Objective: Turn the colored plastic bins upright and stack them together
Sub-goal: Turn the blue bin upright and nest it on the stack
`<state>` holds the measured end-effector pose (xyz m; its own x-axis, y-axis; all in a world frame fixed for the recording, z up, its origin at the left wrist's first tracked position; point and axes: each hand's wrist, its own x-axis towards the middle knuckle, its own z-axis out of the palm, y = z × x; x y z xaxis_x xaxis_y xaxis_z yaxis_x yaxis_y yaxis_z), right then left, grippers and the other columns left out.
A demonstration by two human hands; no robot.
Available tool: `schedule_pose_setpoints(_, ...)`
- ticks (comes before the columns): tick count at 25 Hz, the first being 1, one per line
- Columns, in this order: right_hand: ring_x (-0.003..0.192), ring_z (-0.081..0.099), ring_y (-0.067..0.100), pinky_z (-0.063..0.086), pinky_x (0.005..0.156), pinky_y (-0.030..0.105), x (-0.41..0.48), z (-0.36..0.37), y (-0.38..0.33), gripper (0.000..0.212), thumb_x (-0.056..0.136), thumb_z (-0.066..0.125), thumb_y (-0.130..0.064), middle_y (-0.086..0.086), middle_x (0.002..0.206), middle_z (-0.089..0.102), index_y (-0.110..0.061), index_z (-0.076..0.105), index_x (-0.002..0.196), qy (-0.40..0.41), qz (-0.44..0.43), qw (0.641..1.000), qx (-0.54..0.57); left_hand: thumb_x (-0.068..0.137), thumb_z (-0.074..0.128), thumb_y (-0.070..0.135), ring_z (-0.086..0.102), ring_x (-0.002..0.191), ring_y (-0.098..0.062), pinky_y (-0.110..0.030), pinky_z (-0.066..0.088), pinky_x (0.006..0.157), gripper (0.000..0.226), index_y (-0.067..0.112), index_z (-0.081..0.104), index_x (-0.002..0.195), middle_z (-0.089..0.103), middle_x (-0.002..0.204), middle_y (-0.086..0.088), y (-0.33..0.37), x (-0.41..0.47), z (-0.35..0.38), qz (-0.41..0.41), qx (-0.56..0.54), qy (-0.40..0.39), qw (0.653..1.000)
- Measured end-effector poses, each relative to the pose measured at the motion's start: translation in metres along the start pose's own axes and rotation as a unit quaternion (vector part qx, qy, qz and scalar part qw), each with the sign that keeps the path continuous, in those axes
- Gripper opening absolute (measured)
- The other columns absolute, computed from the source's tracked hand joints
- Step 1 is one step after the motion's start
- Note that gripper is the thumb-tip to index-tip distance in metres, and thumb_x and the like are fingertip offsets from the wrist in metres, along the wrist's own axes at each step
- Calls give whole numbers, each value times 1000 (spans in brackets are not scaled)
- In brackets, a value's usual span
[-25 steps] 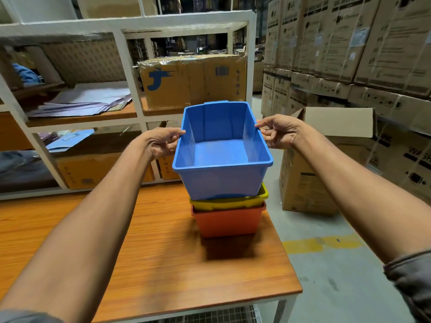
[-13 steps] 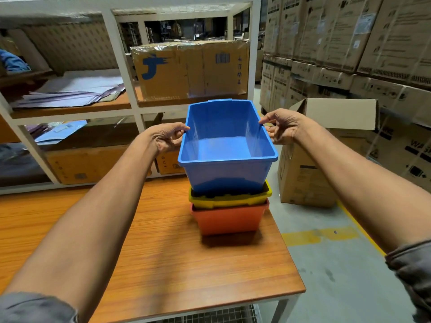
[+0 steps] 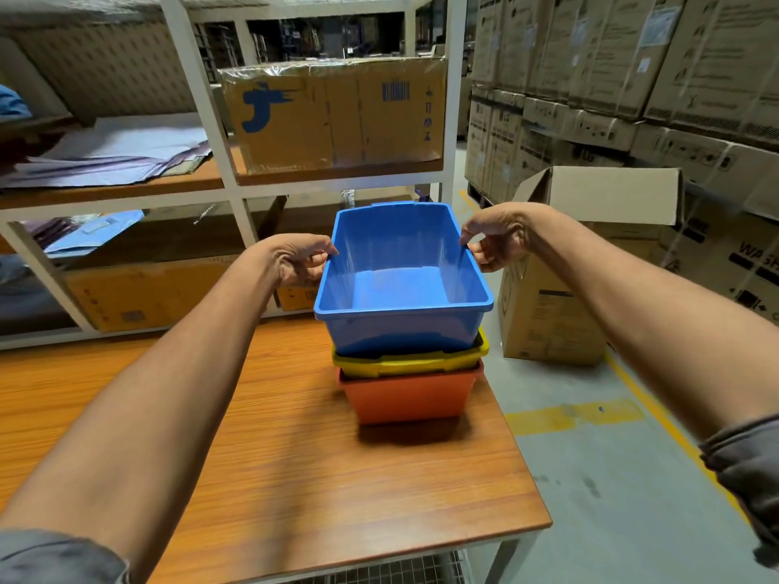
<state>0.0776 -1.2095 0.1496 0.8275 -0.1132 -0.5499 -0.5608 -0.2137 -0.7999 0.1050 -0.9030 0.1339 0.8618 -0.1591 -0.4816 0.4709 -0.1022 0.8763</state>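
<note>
Three upright bins sit stacked at the right end of the wooden table. The orange bin is at the bottom, the yellow bin is nested in it, and the blue bin sits in the yellow one, open side up and empty. My left hand pinches the blue bin's left rim. My right hand pinches its right rim with curled fingers.
A white shelf rack with a taped cardboard box and papers stands behind the table. An open carton sits on the floor to the right, with stacked cartons beyond it. The table's right edge is close to the bins.
The blue bin has come down level and sunk deeper into the yellow bin. Both hands stayed on its side rims and lowered with it.
</note>
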Motion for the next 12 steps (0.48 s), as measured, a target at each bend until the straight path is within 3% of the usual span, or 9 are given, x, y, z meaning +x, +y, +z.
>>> schedule_pose_setpoints(2,90,61,19,53,95,34,5,0,0,15,100,49,-7,9,87,62,-10,56,112,0,5,1000,-4,93,61,3,77,74,-20,-34,64,56,24,11,59,115,71,104,-7,0,2,-1,-8,6,2,1000)
schedule_pose_setpoints(6,91,63,19,55,91,34,14,1,6,13,99,53,-7,9,90,64,-9,57,111,5,16,1000,-1,93,63,3,72,98,-19,-34,59,93,25,11,59,116,72,117,-6,-4,10,-3,-28,9,12,1000)
schedule_pose_setpoints(7,90,61,18,56,89,33,16,2,8,12,100,54,-6,8,89,63,-10,58,110,8,17,1000,2,93,64,3,71,100,-19,-34,57,96,25,12,59,116,71,118,-7,-6,12,-4,-31,13,16,999)
schedule_pose_setpoints(11,91,54,16,54,80,30,18,4,17,9,100,53,-5,6,84,57,-10,58,105,10,18,1000,12,92,66,3,71,86,-16,-30,62,74,20,12,60,109,70,111,-6,-14,14,-3,-31,36,25,999)
schedule_pose_setpoints(12,90,53,16,54,82,30,18,4,19,9,100,53,-4,6,83,56,-10,58,104,11,18,1000,15,92,66,3,70,84,-15,-30,61,76,20,13,59,108,69,111,-6,-15,16,-3,-31,43,29,998)
